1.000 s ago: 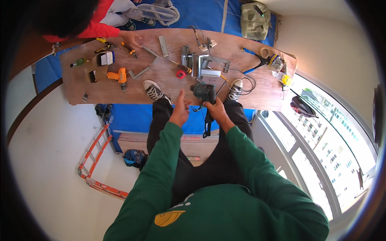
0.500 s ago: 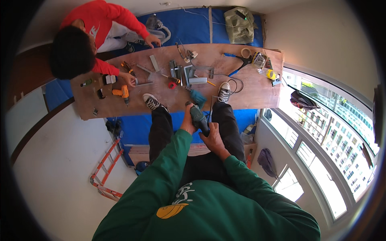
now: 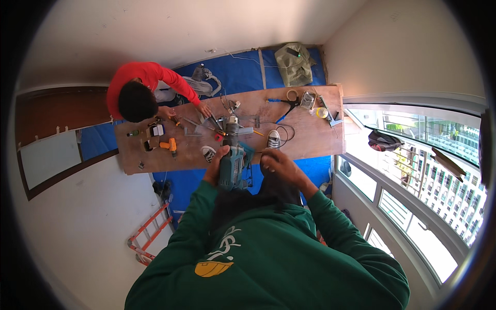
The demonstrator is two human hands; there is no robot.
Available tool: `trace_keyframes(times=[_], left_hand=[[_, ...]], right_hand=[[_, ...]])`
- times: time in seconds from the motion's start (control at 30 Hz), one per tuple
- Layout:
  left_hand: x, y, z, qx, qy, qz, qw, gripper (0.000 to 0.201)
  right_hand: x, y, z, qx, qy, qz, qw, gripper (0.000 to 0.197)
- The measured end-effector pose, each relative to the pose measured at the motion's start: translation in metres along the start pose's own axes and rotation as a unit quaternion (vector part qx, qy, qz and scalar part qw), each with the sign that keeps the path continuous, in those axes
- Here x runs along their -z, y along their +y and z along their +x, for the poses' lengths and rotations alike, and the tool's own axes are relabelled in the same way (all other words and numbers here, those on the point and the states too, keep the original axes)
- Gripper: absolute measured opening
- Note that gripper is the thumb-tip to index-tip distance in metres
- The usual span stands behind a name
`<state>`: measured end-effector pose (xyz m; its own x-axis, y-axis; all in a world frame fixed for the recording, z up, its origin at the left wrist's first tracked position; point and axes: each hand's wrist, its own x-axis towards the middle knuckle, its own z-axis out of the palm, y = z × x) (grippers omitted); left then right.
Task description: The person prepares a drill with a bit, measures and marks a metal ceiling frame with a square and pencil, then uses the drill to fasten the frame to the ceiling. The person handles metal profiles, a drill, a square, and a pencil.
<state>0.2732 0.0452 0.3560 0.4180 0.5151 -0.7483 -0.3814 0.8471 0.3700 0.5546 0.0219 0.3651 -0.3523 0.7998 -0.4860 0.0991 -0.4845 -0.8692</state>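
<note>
A teal rotary hammer drill (image 3: 232, 165) is held upright in front of my legs, its metal chuck end (image 3: 232, 125) pointing away from me. My left hand (image 3: 215, 164) is closed round the left side of its body. Just right of the drill is my right hand (image 3: 281, 168), its fingers curled inward and apart from the drill body. Whatever those fingers hold, if anything, is hidden. A dark cable (image 3: 289, 132) loops on the wooden platform (image 3: 196, 164) beyond, where my sneakers (image 3: 274, 139) stand.
A person in a red top (image 3: 155, 75) leans over the platform's far left, hands near metal pieces. An orange cordless drill (image 3: 169, 145), blue-handled tool (image 3: 289, 108), tape roll (image 3: 293, 95) and bottle (image 3: 322, 112) lie there. A red-orange ladder (image 3: 150, 232) leans left; windows (image 3: 413, 212) line the right.
The drill has come up nearer and turned upright in my left hand. My right hand has moved off its handle to the right. The other person's hand has reached further over the platform.
</note>
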Motion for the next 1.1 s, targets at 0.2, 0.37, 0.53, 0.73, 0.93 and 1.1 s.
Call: trace_keyframes(times=[0.2, 0.37, 0.53, 0.73, 0.93, 1.1], left_hand=[[-0.087, 0.047, -0.063, -0.066, -0.117, 0.065, 0.989, 0.069], [-0.147, 0.088, -0.106, -0.055, -0.182, 0.12, 0.974, 0.063], [-0.17, 0.121, -0.135, -0.055, -0.162, 0.212, 0.962, 0.054], [-0.17, 0.136, -0.15, -0.07, -0.182, 0.274, 0.942, 0.049], [-0.169, 0.136, -0.151, -0.064, -0.209, 0.3, 0.928, 0.051], [-0.174, 0.146, -0.156, -0.038, -0.228, 0.309, 0.923, 0.054]], right_hand=[[0.036, -0.166, 0.005, 0.076, 0.041, 0.027, 0.996, 0.045], [0.019, -0.248, -0.029, 0.093, 0.055, -0.168, 0.98, 0.049], [0.006, -0.289, -0.064, 0.112, 0.092, -0.196, 0.97, 0.043], [-0.001, -0.286, -0.075, 0.236, 0.059, -0.201, 0.949, 0.023], [0.01, -0.296, -0.086, 0.297, -0.025, -0.241, 0.924, 0.026], [0.006, -0.3, -0.091, 0.293, -0.01, -0.268, 0.918, 0.024]])
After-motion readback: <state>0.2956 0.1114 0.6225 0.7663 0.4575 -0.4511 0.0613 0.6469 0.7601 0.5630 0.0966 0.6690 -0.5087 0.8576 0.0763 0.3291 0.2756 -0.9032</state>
